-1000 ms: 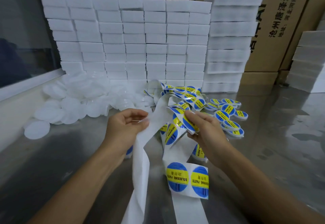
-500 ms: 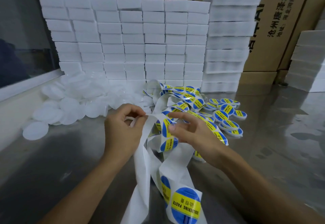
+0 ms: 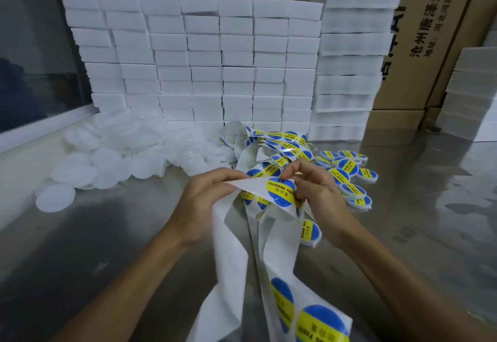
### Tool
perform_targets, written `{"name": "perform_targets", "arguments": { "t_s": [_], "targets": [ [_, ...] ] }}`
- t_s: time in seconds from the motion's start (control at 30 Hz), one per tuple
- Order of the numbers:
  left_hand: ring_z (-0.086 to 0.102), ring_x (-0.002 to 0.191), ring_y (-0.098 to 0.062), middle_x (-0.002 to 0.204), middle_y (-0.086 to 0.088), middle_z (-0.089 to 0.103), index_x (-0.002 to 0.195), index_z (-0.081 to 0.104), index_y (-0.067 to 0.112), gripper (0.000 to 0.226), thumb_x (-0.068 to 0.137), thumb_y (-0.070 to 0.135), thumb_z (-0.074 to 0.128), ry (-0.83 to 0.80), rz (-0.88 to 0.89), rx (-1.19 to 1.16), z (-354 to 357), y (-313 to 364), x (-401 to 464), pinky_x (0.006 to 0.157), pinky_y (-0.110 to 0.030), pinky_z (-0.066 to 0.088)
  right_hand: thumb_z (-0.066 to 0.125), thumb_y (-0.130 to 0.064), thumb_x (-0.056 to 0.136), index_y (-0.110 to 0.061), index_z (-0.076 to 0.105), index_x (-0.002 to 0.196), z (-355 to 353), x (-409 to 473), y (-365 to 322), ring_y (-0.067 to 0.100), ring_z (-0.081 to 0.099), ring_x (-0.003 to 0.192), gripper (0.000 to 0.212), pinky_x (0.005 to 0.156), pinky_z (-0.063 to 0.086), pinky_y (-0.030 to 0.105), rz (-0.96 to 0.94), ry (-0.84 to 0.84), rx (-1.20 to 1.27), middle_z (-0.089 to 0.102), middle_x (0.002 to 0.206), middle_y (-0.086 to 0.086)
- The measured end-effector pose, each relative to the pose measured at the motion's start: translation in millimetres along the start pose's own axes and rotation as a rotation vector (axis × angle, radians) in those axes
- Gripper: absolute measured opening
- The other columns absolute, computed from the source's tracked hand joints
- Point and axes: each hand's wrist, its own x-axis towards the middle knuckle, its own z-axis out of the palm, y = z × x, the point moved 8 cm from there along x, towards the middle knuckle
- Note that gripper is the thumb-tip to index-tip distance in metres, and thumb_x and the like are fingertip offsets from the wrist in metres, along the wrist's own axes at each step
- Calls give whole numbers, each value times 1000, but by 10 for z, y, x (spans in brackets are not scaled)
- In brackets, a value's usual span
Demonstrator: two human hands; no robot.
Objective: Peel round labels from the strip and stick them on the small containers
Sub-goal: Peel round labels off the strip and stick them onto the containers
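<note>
Head view: your left hand [image 3: 200,202] grips the strip [image 3: 243,184], your right hand [image 3: 313,188] pinches a label [image 3: 281,192] above the worktop [image 3: 107,234]; labelled containers [image 3: 349,177] lie right, many blank containers [image 3: 107,159] remain left.

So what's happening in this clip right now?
A person is peeling a round label off the backing strip. The left hand holds the strip taut while the right hand pinches the label's edge. Labelled containers sit to the right on the metal table, and unlabelled white containers are piled to the left.
</note>
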Motion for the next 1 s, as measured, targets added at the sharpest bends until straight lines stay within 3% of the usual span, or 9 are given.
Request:
{"name": "perform_targets", "arguments": {
  "t_s": [0.13, 0.2, 0.27, 0.3, 0.37, 0.47, 0.57, 0.7, 1.0],
  "targets": [
    [62, 99, -44, 112, -29, 65, 107, 74, 6, 57, 55, 28, 67, -231, -289, -382, 142, -137, -76, 88, -45, 42, 34, -2, 65, -12, 55, 71, -20, -5, -160, 22, 34, 52, 24, 41, 31, 20, -101, -20, -113, 47, 64, 13],
    [55, 107, -51, 128, -33, 54, 121, 64, -1, 80, 52, 39, 73, -374, -393, -457, 220, -148, -138, 93, -52, 39, 34, -3, 62, -11, 56, 68, -30, -12, -219, 25, 32, 55, 25, 45, 31, 26, -134, -27, -145, 43, 66, 23],
    [57, 104, -49, 128, -35, 54, 125, 59, -5, 91, 53, 47, 79, -428, -494, -473, 275, -186, -163, 89, -50, 42, 35, -3, 62, -11, 57, 67, -10, -22, -240, 35, 30, 58, 24, 49, 29, 35, -141, -59, -170, 41, 68, 31],
    [62, 96, -46, 119, -34, 60, 121, 61, -6, 89, 52, 47, 82, -416, -522, -434, 287, -217, -165, 83, -47, 46, 35, -2, 62, -12, 57, 67, 10, -28, -246, 41, 31, 59, 24, 51, 29, 38, -142, -81, -185, 42, 70, 35],
    [69, 78, -35, 97, -27, 70, 105, 69, -3, 57, 63, 34, 82, -375, -462, -240, 296, -254, -154, 68, -36, 55, 36, -1, 63, -15, 58, 66, 60, -49, -253, 43, 38, 62, 26, 54, 31, 36, -154, -132, -241, 47, 72, 34],
    [70, 67, -21, 86, -17, 73, 95, 75, 4, 19, 77, 11, 76, -383, -396, -133, 373, -309, -200, 60, -25, 54, 40, -1, 68, -19, 60, 69, 122, -92, -299, 14, 52, 63, 27, 57, 43, 28, -251, -147, -386, 61, 70, 4],
    [69, 61, -21, 78, -14, 73, 84, 77, 7, 16, 69, 13, 73, -194, -385, -188, 295, -375, -138, 54, -24, 53, 54, 3, 71, -12, 61, 73, 149, -168, -474, 21, 59, 82, 16, 74, 48, 41, -522, -21, -604, 61, 82, 2],
    [69, 61, -21, 78, -14, 74, 93, 72, 5, 16, 79, 12, 69, 93, -351, -200, 70, -413, -63, 53, -25, 54, 65, -7, 79, -12, 69, 80, 197, -215, -471, 17, 57, 73, 6, 67, 48, 42, -611, 23, -705, 61, 78, -2],
    [68, 58, -18, 71, -8, 73, 86, 73, 10, 7, 87, 8, 66, 117, -226, -46, 120, -310, -79, 55, -24, 55, 67, -16, 89, -9, 76, 89, 351, -246, -346, 18, 62, 65, 11, 58, 52, 41, -599, 0, -865, 67, 79, 4]
  ]
}}
